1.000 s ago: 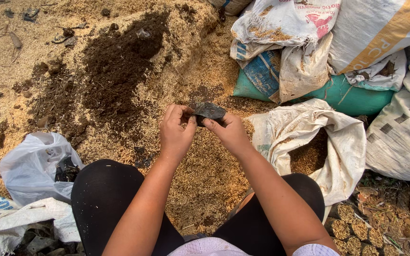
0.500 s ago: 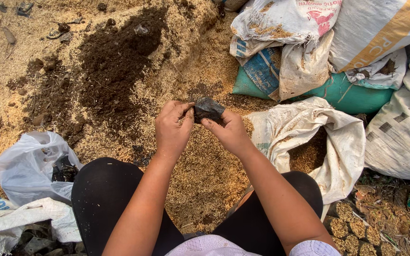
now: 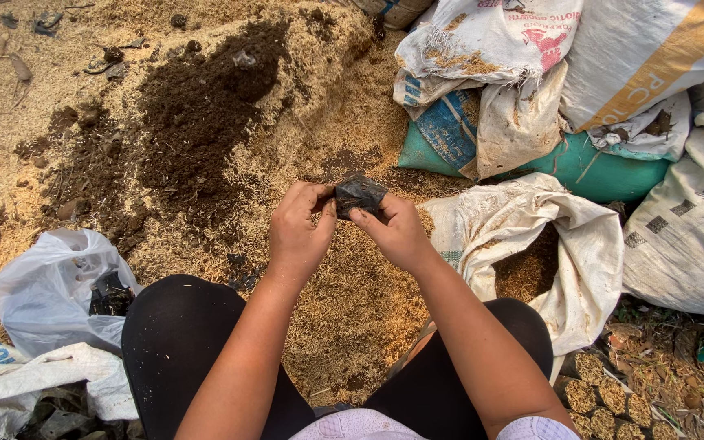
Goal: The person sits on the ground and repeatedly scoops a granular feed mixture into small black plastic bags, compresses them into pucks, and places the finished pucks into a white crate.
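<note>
a small crumpled black plastic bag sits pinched between the fingertips of the left hand and right hand, above a heap of pale rice husk; prying its mouth apart calls for light, even pulls. an open white woven sack lies just right of the fingers.

Ground: a spread of tan husk-like chaff with a dark patch of soil at upper left. Upper right: stacked white woven sacks over a teal sack. Centre right: an open white woven sack holding chaff. Lower left: a crumpled white plastic bag.
</note>
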